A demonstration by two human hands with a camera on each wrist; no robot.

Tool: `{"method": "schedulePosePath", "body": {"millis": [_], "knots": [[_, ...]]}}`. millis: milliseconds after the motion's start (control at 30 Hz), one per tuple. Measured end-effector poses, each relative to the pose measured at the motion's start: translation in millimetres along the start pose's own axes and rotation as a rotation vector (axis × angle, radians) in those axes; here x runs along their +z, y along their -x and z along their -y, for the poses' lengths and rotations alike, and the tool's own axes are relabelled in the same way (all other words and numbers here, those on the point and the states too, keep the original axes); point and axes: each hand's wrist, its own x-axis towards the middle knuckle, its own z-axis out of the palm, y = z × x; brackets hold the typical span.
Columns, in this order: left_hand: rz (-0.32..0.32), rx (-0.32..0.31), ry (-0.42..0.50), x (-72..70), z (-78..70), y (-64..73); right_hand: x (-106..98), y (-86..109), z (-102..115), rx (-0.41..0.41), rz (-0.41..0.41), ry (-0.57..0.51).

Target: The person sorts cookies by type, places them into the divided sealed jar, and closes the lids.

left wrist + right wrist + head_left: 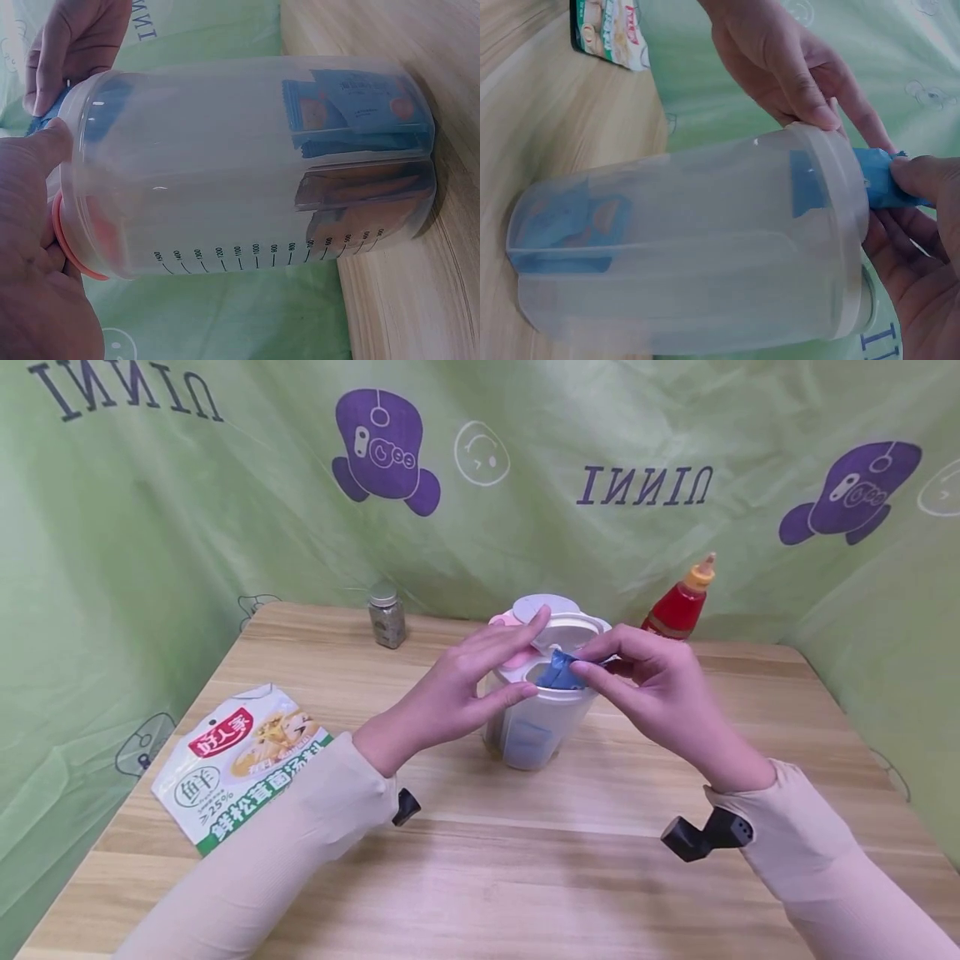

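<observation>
A translucent storage canister with a white lid rim stands upright on the table. Its small lid flap is raised. Between thumb and fingers, my right hand pinches a blue packet, whose lower end reaches down inside the opening. My left hand rests on the canister's top, its thumb at the near rim and the index finger stretched towards the flap. Through the wall in the left wrist view, blue packets lie at the bottom, beside brown packets in another compartment.
A white and green food pouch lies at the table's left, by my left sleeve. Towards the back are a small spice jar and a red sauce bottle with a yellow cap. Green printed cloth hangs behind the wooden table.
</observation>
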Motion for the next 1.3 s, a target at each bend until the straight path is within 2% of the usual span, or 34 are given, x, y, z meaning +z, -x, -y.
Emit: {"method": "schedulePosePath", "body": {"millis": [133,367,633,1000,1300], "knots": [[-0.003,0.005,0.004,0.2,0.4,-0.4,1.4,-0.4,-3.2,-0.032,0.044,0.015],[0.001,-0.006,0.007,0.8,0.4,-0.4,1.3,2.4,-5.2,-0.023,0.105,0.115],[0.003,-0.015,0.012,0.4,0.4,0.0,-0.9,1.1,-1.1,-0.099,0.170,0.231],[0.004,-0.023,0.012,0.1,0.2,0.5,0.8,3.4,-2.1,-0.171,0.188,0.296],[-0.001,-0.009,0.015,-0.6,1.3,-0.6,-0.2,4.7,-3.1,-0.192,0.171,0.261]]}}
